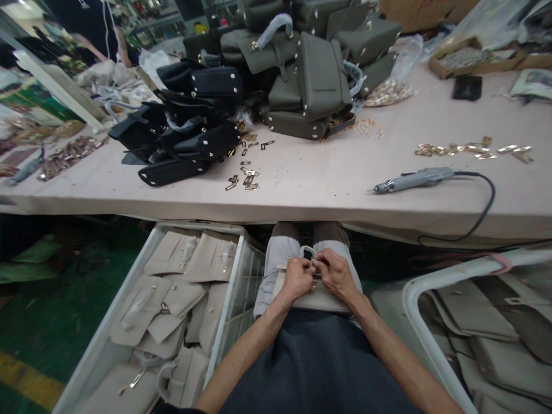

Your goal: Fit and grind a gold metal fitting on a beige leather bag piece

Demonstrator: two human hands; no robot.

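Observation:
A beige handbag (319, 301) lies on my lap, below the table's front edge. My left hand (296, 278) and my right hand (334, 272) are both closed in a pinch at the bag's top, by its wrapped handle (307, 250). The fingertips meet over a small fitting there that I cannot make out clearly. My forearms reach in from the bottom of the view.
A white crate (142, 261) of beige bags stands at my left, another crate (425, 287) at my right. On the table (328, 190) lie black bags (185, 135), olive bags (310, 75), loose gold fittings (245, 172) and a corded electric screwdriver (414, 179).

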